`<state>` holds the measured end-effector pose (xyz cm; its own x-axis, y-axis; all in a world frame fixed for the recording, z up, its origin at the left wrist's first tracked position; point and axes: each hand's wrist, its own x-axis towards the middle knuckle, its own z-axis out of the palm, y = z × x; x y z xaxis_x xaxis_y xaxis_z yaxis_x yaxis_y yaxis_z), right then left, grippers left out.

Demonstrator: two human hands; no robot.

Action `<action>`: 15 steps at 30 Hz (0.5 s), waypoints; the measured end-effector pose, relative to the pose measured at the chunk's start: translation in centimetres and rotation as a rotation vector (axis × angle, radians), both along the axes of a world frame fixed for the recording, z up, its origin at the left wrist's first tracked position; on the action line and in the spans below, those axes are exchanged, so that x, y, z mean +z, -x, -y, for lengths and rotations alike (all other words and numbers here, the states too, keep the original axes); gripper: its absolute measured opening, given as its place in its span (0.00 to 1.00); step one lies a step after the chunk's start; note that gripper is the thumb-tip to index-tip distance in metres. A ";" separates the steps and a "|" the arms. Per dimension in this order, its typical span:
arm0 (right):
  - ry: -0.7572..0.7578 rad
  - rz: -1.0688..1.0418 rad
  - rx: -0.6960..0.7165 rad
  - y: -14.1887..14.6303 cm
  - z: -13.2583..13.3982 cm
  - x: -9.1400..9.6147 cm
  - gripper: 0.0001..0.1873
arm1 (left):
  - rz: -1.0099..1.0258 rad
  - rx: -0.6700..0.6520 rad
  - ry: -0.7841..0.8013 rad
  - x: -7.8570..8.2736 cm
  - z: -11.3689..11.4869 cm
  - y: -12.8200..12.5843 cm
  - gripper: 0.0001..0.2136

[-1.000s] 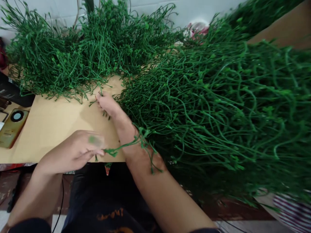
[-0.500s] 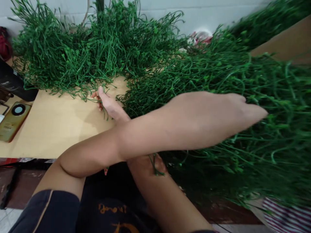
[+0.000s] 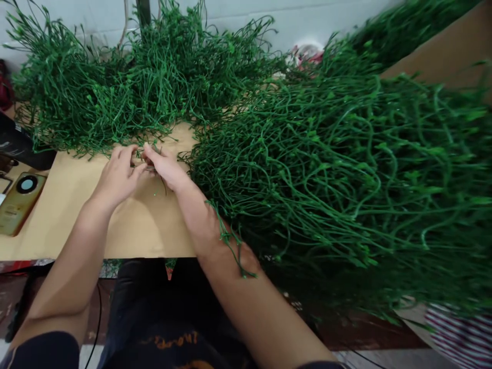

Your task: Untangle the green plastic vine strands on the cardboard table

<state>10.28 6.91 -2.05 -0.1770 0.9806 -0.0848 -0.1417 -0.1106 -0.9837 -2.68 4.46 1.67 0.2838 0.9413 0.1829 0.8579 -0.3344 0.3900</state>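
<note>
My left hand (image 3: pixel 117 174) and my right hand (image 3: pixel 163 166) meet over the tan table top (image 3: pixel 69 215), fingertips together on a small green plastic stem piece (image 3: pixel 148 165). Whether each hand grips it firmly is hard to see. A big heap of green plastic stems (image 3: pixel 326 169) lies to the right and drapes over my right forearm. A second heap of green stems (image 3: pixel 115 87) spreads along the back, just beyond my fingers.
A gold phone (image 3: pixel 17 202) lies at the table's left edge, with a black object (image 3: pixel 15 146) behind it. A brown cardboard panel (image 3: pixel 442 51) rises at the far right. A striped cloth (image 3: pixel 461 323) shows at the bottom right. White wall behind.
My left arm, which had reached across to the right heap half a second ago, has swung back left. Its hand now meets my right hand at the stem piece.
</note>
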 end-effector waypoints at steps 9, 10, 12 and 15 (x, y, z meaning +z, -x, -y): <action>-0.008 -0.015 0.056 -0.1 0.3 0.3 0.29 | 0.036 -0.102 -0.151 -1.4 0.0 0.0 0.33; -0.017 -0.012 0.060 0.0 0.3 0.2 0.29 | 0.013 -0.132 -0.136 -1.4 0.0 0.0 0.30; -0.026 -0.040 0.054 0.2 0.1 -0.2 0.29 | -0.033 -0.158 -0.102 -1.6 -0.1 0.0 0.26; -0.053 -0.171 0.014 0.6 -0.4 -1.2 0.28 | -0.066 -0.135 -0.125 -1.9 -0.2 0.2 0.23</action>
<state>9.71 7.34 -3.29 -0.1978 0.9802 -0.0004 -0.3063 -0.0622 -0.9499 -2.87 4.66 -0.19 0.4212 0.8650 0.2727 0.8243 -0.4906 0.2827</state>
